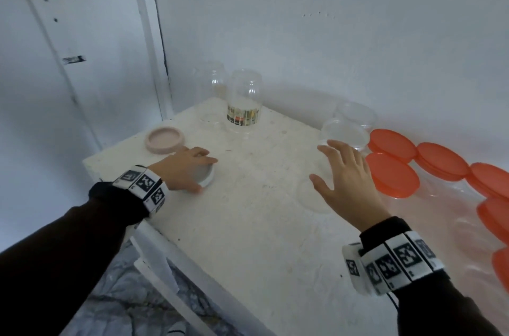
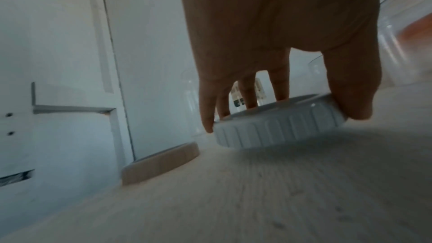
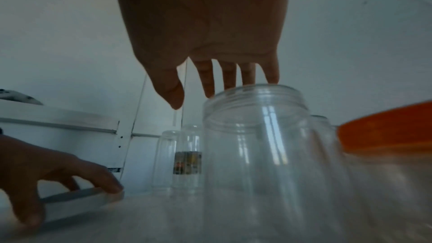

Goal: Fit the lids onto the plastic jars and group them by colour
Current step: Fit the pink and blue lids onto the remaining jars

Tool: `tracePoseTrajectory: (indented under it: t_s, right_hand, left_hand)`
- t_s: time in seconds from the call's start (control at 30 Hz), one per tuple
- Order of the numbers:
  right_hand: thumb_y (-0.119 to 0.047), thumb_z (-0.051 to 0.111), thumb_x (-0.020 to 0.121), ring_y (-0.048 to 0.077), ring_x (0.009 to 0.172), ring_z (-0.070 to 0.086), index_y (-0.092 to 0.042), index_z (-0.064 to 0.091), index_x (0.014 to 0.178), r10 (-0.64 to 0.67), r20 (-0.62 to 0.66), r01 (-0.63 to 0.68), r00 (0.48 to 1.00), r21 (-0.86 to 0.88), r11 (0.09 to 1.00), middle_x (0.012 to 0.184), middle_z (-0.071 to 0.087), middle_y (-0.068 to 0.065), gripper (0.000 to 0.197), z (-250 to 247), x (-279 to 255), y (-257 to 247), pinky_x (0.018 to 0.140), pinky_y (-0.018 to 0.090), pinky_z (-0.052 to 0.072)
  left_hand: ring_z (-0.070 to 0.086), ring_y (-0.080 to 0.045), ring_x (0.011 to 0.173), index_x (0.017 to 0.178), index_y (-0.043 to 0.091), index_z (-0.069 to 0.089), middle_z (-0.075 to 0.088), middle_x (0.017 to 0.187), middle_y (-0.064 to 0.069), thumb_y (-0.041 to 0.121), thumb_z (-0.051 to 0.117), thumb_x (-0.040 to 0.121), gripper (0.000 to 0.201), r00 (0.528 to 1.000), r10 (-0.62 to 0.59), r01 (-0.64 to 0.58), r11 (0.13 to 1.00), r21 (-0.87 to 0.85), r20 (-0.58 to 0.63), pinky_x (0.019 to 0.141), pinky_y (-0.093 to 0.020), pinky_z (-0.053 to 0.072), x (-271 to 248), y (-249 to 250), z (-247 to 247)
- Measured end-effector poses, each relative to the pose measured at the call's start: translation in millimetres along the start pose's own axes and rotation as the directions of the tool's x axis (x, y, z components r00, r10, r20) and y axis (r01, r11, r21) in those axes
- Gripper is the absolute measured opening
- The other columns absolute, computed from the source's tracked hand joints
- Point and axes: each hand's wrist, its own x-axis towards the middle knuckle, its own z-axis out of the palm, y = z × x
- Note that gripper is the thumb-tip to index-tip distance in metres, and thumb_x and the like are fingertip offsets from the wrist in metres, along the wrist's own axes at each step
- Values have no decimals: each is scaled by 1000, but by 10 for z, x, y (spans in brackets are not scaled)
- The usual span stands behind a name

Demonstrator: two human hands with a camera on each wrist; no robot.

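My left hand [image 1: 204,173] grips a white ribbed lid [image 1: 209,179] on the pale table [image 1: 248,225], thumb on the near rim and fingers on the far rim. In the left wrist view the white lid [image 2: 268,132] sits tilted, one side raised off the surface. A pink lid [image 1: 164,140] lies just behind it. My right hand [image 1: 330,162] hovers with spread fingers over an open clear jar [image 1: 344,132]. In the right wrist view the fingertips [image 3: 272,78] reach that jar's [image 3: 257,145] rim; I cannot tell whether they touch.
Two clear jars stand upside down by the back wall, one with a label [image 1: 244,104]. Another clear jar [image 1: 356,112] stands behind the open one. Several orange-lidded jars [image 1: 394,173] crowd the right side. The table's left edge [image 1: 115,211] drops off beside my left wrist.
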Motion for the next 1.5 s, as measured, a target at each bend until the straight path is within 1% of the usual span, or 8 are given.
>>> tracePoseTrajectory:
  t_s: [0.2, 0.33, 0.7, 1.0, 1.1, 1.23, 1.4, 1.5]
  right_hand:
    - [-24, 63, 85, 24, 115, 47, -9, 52, 124, -66, -45, 73, 997, 167, 983, 127, 48, 6, 42, 48, 529, -543, 92, 36, 42]
    - [-24, 62, 85, 21, 114, 45, -10, 49, 125, -31, -22, 34, 999, 181, 983, 127, 45, 4, 44, 181, 1126, -841, 88, 32, 42]
    - [-33, 63, 86, 27, 141, 12, -16, 25, 144, 214, 147, -227, 966, 78, 971, 155, 9, 8, 72, 686, 2294, -1148, 112, 44, 23]
    - [-30, 65, 77, 31, 118, 23, -38, 22, 143, 307, 124, -303, 944, -53, 952, 135, 18, 11, 79, 621, 2230, -1190, 88, 35, 39]
    - [-27, 68, 74, 32, 118, 24, -32, 26, 140, 328, 138, -319, 935, -79, 944, 134, 17, 12, 78, 573, 2128, -1191, 80, 31, 39]
    - [-23, 77, 68, 34, 115, 33, -18, 29, 129, 354, 105, -344, 929, -104, 933, 136, 20, 10, 79, 547, 1960, -1166, 80, 30, 38]
    - [-36, 82, 64, 27, 114, 38, -33, 31, 137, 387, 109, -374, 916, -123, 919, 133, 26, 5, 89, 414, 1736, -1157, 89, 37, 42]
    - [-43, 81, 62, 21, 125, 32, -29, 35, 139, 394, 67, -379, 917, -169, 910, 137, 31, -1, 90, 371, 1606, -1167, 93, 37, 39]
  left_hand:
    - [21, -18, 135, 142, 29, 26, 22, 150, 7, 41, 69, 75, 81, 946, 225, -228, 974, 16, -235, 108, -35, 27, 121, -184, -230]
    - [17, -9, 133, 141, 30, 29, 22, 149, 14, 43, 70, 76, 78, 909, 259, -289, 956, -45, -326, 105, -30, 27, 155, -456, -518]
    - [20, -10, 132, 142, 31, 28, 23, 149, 16, 49, 70, 72, 83, 842, 386, -428, 903, -32, -376, 103, -29, 29, 439, -1170, -788]
    - [14, 7, 127, 141, 39, 26, 18, 140, 31, 66, 56, 67, 83, 783, 483, -579, 796, -176, -392, 101, -20, 23, 607, -1302, -869]
    - [12, 11, 128, 138, 45, 24, 15, 139, 36, 68, 54, 66, 81, 774, 491, -604, 763, -232, -400, 101, -20, 23, 643, -1315, -856]
    - [13, 10, 130, 137, 47, 25, 16, 142, 35, 67, 56, 67, 79, 765, 505, -627, 725, -285, -400, 102, -20, 23, 672, -1298, -842]
    - [13, 9, 132, 137, 47, 25, 18, 145, 32, 64, 59, 68, 79, 734, 545, -667, 692, -276, -405, 101, -20, 23, 693, -1235, -860]
    - [17, 6, 133, 138, 45, 28, 20, 144, 31, 64, 60, 68, 79, 704, 560, -698, 658, -281, -437, 103, -24, 26, 708, -1188, -882]
